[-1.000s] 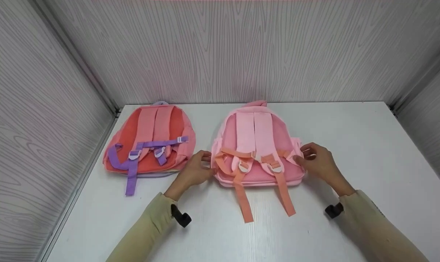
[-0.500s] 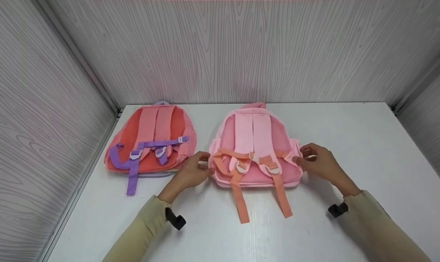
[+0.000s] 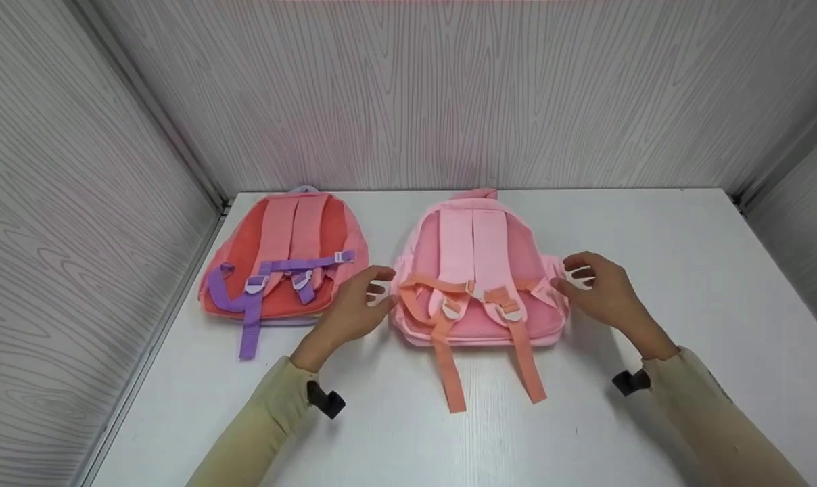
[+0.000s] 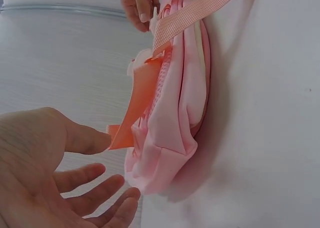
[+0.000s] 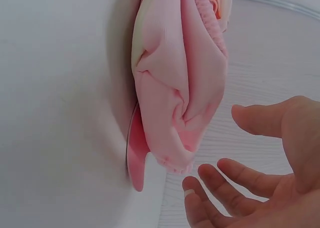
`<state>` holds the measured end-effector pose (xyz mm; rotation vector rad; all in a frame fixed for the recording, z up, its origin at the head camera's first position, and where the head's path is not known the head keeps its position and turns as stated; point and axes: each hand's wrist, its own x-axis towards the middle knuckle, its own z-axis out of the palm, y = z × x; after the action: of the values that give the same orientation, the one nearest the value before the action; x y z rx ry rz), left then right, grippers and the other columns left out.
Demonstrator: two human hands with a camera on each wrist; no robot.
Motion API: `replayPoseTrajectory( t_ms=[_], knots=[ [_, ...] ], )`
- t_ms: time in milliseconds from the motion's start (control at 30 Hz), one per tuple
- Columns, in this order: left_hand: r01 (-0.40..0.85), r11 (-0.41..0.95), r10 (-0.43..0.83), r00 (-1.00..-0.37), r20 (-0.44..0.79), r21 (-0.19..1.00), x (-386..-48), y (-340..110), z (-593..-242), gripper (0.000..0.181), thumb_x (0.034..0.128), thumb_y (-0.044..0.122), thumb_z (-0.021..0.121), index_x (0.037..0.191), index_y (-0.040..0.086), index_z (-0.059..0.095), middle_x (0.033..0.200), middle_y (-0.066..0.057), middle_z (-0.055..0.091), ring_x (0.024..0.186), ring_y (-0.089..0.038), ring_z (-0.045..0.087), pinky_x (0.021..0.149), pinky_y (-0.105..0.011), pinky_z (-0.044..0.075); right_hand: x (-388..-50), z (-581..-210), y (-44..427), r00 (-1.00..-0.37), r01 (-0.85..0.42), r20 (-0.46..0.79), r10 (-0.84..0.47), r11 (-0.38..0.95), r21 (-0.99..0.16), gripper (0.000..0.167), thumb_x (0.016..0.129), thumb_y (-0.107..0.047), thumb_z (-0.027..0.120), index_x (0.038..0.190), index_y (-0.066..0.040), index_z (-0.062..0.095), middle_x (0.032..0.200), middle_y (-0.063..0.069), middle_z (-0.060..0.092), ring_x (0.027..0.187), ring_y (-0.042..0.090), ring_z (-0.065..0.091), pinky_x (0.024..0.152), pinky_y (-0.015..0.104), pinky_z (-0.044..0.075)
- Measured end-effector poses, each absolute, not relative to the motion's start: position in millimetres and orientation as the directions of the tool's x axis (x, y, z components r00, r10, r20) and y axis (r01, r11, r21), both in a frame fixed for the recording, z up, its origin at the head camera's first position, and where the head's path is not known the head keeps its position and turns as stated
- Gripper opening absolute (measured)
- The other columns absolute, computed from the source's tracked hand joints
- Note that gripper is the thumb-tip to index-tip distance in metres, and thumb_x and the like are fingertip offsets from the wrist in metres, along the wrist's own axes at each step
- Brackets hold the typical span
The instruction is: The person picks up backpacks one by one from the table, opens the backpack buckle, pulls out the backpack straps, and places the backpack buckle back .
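The pink backpack (image 3: 489, 250) lies straps-up on the white table (image 3: 686, 270), with the red backpack (image 3: 276, 237) to its left. Your left hand (image 3: 351, 308) and right hand (image 3: 601, 291) flank it, thumbs and fingers parted wide, gripping nothing, though I cannot tell whether the left thumb brushes its orange strap (image 4: 138, 92). Pressing both its sides evenly, thumbs clear of that strap, should keep the soft fabric from skewing.

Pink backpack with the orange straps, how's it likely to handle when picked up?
The pink backpack will probably sag, since its side fabric creases softly. It seems unlikely to roll, lying flat on the table. Its loose orange straps would likely dangle.
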<state>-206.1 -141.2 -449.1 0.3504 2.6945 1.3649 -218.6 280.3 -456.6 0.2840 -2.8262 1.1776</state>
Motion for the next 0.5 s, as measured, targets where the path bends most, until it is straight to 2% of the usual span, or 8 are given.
replayPoseTrajectory(
  t_ms=[200, 367, 500],
  knots=[
    [0.237, 0.590, 0.255, -0.962, 0.101, 0.772, -207.7, -130.4, -444.4, 0.044, 0.1017, 0.016, 0.072, 0.144, 0.008, 0.062, 0.146, -0.010, 0.064, 0.132, -0.033, 0.061, 0.115, -0.051, 0.049, -220.8, -454.4, 266.8, -0.948, -0.315, 0.253, -0.193, 0.685, -0.658, 0.039, 0.102, -0.017, 0.073, 0.132, 0.007, 0.064, 0.127, 0.026, 0.068, 0.116, 0.045, 0.065, 0.101, 0.064, 0.053],
    [0.257, 0.596, 0.256, -0.959, 0.123, 0.761, -210.9, -114.7, -443.7, 0.045, 0.1010, 0.019, 0.073, 0.144, 0.010, 0.063, 0.146, -0.009, 0.065, 0.134, -0.031, 0.060, 0.114, -0.051, 0.050, -222.7, -455.3, 255.0, -0.937, -0.350, 0.257, -0.238, 0.661, -0.663, 0.045, 0.102, -0.023, 0.074, 0.136, 0.004, 0.063, 0.133, 0.023, 0.067, 0.120, 0.042, 0.063, 0.103, 0.064, 0.053],
    [0.303, 0.575, 0.291, -0.944, 0.157, 0.760, -213.5, -101.9, -444.4, 0.045, 0.1007, 0.019, 0.073, 0.143, 0.006, 0.063, 0.143, -0.014, 0.066, 0.131, -0.033, 0.060, 0.113, -0.051, 0.050, -224.5, -456.6, 246.1, -0.929, -0.370, 0.258, -0.266, 0.637, -0.676, 0.046, 0.100, -0.021, 0.076, 0.136, 0.004, 0.063, 0.133, 0.022, 0.067, 0.121, 0.042, 0.063, 0.104, 0.063, 0.052]
  ],
)
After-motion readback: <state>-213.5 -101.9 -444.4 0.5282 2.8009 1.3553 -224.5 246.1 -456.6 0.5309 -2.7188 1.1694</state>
